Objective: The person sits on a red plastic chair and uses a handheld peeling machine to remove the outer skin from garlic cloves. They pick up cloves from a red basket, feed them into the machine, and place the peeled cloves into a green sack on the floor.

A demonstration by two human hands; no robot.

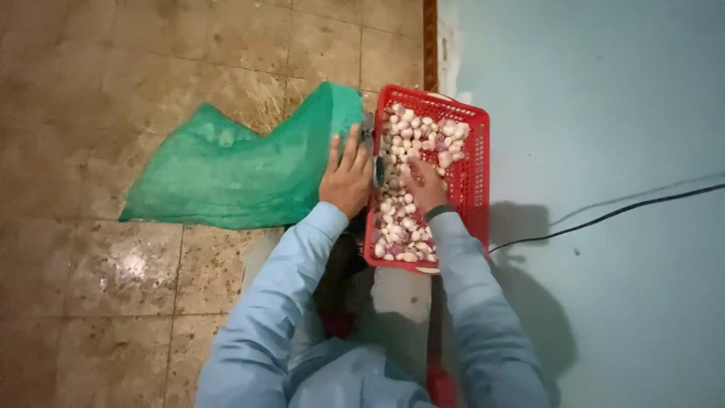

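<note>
Green mesh sack (234, 170) beside left hand (346, 180), red basket (474, 177) of garlic cloves (408, 136).

We seem to be in a plain back room or storeroom of a home or small food business; we cannot tell which. The floor (113, 287) is worn brown stone tile, stained and dull, and it meets a pale blue painted wall (604, 113) whose paint is chipped near a brown wooden edge. A black cable (604, 217) trails loose across the wall. Work is done low on the floor, with a red plastic basket (474, 174) of garlic cloves (411, 136) beside a green mesh sack (234, 170).
</note>
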